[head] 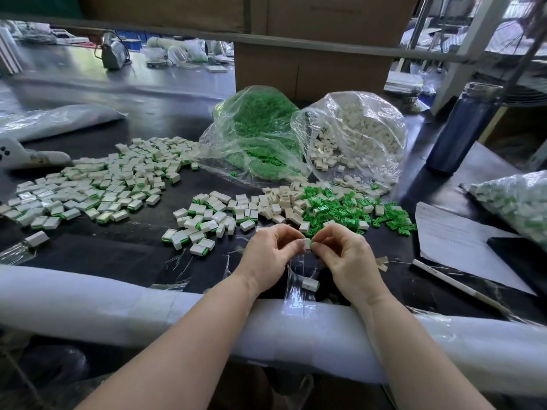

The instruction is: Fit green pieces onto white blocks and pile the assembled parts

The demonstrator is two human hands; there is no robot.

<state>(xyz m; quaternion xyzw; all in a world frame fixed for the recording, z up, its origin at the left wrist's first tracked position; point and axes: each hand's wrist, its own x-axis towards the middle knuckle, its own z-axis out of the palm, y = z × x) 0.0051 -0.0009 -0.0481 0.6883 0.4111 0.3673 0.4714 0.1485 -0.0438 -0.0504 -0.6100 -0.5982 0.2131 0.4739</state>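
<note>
Both hands meet over the dark counter (124, 255), just in front of the loose heap of green pieces (349, 211). The left hand (270, 253) pinches a white block (306, 243) between thumb and forefinger, and the right hand (344, 251) closes in from the other side, its fingers (318, 242) curled on a sliver of green at the block's edge. This looks like the fitting step itself: green piece going into white block, pressed home between the two hands. (Whether it is fully seated I cannot tell; the fingertips cover the joint.)

One finished part (310, 284) lies on the counter below the hands, nearer the person than the green heap. To the left of that heap sits a scatter of loose white blocks (275, 205), then a small cluster of assembled parts (198, 226), and farther left again the big pile of assembled parts (97, 184). Behind the heap stand the supply bags, the green bag (254, 134) and the white bag (358, 134).

Next, by my reading, comes a firm squeeze until the green sits flush, then a toss or a set-down toward the assembled cluster on the left. After that each hand needs fresh stock: left to the white blocks, right to the green heap, both close by.
</note>
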